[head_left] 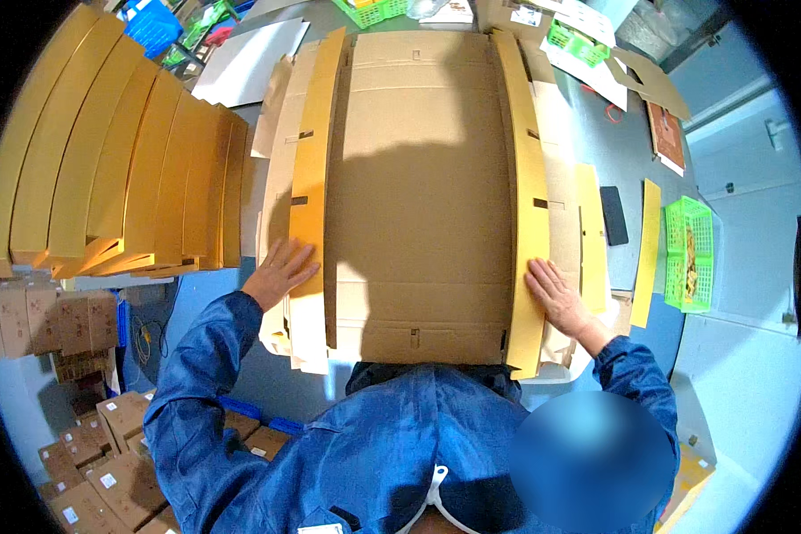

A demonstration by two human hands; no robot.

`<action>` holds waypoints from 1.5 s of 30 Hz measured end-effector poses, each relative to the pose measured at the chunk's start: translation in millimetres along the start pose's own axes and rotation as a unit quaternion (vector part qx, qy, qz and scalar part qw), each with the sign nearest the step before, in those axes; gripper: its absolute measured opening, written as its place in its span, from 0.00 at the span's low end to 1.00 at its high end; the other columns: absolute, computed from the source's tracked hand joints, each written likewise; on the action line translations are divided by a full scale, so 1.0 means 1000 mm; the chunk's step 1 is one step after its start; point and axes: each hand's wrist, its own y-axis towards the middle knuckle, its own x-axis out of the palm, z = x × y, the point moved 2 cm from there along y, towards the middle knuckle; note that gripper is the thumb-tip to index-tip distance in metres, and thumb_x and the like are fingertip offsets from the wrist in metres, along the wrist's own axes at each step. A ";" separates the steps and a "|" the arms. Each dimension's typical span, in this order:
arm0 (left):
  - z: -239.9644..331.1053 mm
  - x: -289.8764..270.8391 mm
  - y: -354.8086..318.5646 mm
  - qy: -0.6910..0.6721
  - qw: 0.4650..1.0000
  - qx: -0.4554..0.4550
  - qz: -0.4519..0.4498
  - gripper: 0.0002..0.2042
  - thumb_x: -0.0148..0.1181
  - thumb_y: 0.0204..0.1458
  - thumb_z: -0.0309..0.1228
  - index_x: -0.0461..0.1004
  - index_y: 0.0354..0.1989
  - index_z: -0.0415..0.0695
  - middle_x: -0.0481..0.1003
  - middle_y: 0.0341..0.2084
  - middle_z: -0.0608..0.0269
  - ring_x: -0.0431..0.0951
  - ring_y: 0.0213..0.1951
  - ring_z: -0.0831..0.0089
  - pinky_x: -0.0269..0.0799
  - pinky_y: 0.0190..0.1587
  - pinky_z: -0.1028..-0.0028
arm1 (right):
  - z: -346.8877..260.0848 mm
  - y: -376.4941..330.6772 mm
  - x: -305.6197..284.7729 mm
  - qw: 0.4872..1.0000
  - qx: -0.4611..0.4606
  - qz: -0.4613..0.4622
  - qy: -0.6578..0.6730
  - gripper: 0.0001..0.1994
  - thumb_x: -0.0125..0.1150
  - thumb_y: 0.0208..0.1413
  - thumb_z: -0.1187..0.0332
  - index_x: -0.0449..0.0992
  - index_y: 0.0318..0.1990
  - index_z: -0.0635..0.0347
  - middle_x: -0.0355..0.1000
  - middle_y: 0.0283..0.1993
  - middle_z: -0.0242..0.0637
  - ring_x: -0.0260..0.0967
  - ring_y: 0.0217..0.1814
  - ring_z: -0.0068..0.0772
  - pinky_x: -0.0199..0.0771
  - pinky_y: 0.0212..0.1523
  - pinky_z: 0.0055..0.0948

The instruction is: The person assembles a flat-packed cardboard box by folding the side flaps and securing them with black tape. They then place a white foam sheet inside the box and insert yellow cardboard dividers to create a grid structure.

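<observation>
From where I stand, the big cardboard sheet (418,249) lies on the counter (587,133) right in front of the person, its near end close to their waist. Down each long side runs a yellow strip: the left strip (310,178) and the right strip (527,160), both cut with small dark slots.

The left hand (280,271) is open, fingers spread over the left strip; the right hand (556,294) is open too, fingers closer together, resting against the outer part of the right strip. Neither has hold of anything; they only touch.

Both hands sit toward the near half, so I'd worry about the far ends: pressure from here alone could bend the strips unevenly, or leave the far part springing back. If one hand pushes harder than the other, the sheet might skew. A hard press near a slot could crease or tear the board there.

On the right, a loose yellow piece (594,236) and a black phone (614,215) lie near the right arm; a wide elbow swing might knock them. The tall row of yellow boxes (142,160) at the left could be bumped likewise.
</observation>
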 end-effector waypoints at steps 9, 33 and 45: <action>0.005 -0.017 0.049 -0.243 0.968 0.020 0.067 0.07 0.58 0.43 0.31 0.71 0.25 0.39 0.71 0.27 0.56 0.71 0.36 0.57 0.67 0.43 0.63 | -0.004 0.058 -0.006 0.976 0.048 0.022 0.209 0.06 0.57 0.44 0.69 0.72 0.31 0.59 0.71 0.31 0.42 0.69 0.38 0.47 0.69 0.38 0.42; 0.057 -0.029 0.093 -0.400 0.869 -0.248 0.151 0.10 0.63 0.43 0.32 0.70 0.29 0.41 0.73 0.29 0.52 0.74 0.34 0.53 0.70 0.36 0.60 | -0.017 0.094 0.006 0.910 0.271 0.112 0.292 0.11 0.63 0.45 0.64 0.70 0.30 0.61 0.72 0.30 0.48 0.70 0.35 0.52 0.70 0.32 0.42; 0.066 -0.039 0.112 -0.322 0.925 -0.176 0.101 0.14 0.60 0.47 0.40 0.70 0.33 0.43 0.73 0.30 0.55 0.74 0.36 0.55 0.71 0.37 0.59 | -0.071 0.120 -0.027 0.975 -0.063 0.057 0.208 0.07 0.51 0.55 0.67 0.66 0.35 0.61 0.68 0.33 0.45 0.70 0.34 0.50 0.71 0.33 0.41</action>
